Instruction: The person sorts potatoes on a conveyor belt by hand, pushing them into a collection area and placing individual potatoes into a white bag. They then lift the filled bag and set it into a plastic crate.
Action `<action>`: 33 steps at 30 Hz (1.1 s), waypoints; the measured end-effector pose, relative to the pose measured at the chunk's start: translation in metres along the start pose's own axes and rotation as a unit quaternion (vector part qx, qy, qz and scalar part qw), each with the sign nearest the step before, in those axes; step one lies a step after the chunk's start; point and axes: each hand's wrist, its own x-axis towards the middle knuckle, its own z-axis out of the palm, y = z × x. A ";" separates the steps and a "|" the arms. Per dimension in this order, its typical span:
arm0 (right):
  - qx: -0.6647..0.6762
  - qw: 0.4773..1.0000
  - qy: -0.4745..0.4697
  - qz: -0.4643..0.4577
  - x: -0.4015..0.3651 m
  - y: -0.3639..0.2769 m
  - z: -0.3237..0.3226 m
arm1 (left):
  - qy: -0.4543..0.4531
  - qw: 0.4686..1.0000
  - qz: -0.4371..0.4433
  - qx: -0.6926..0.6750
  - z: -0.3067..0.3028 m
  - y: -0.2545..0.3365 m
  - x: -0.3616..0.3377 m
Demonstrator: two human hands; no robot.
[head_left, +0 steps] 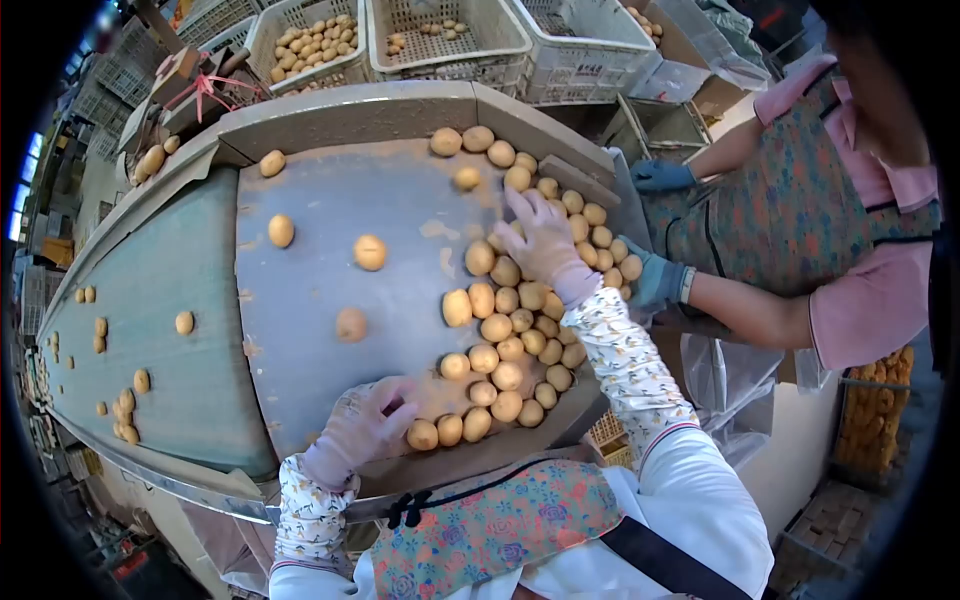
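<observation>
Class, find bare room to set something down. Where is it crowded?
Bare: the sheet between belt and left hand; the belt's far corner beside the sheet. Crowded: around the right hand, where potatoes cluster.

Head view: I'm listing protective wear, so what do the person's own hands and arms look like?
The left hand and right hand wear pale lilac gloves. White sleeve covers with small ochre and dark motifs lead to white upper sleeves; thin red and dark stripes mark the join on the right.
</observation>
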 end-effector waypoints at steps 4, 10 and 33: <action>-0.049 0.995 0.079 -0.032 -0.109 -0.030 0.090 | -0.091 0.989 -0.068 -0.094 0.001 0.009 0.006; 0.267 0.963 0.004 -0.042 -0.174 -0.019 0.041 | -0.319 0.820 -0.333 -0.338 -0.005 0.029 0.026; 0.044 0.994 0.101 -0.022 -0.159 0.009 0.066 | 0.160 0.886 -0.262 -0.349 0.005 0.004 0.023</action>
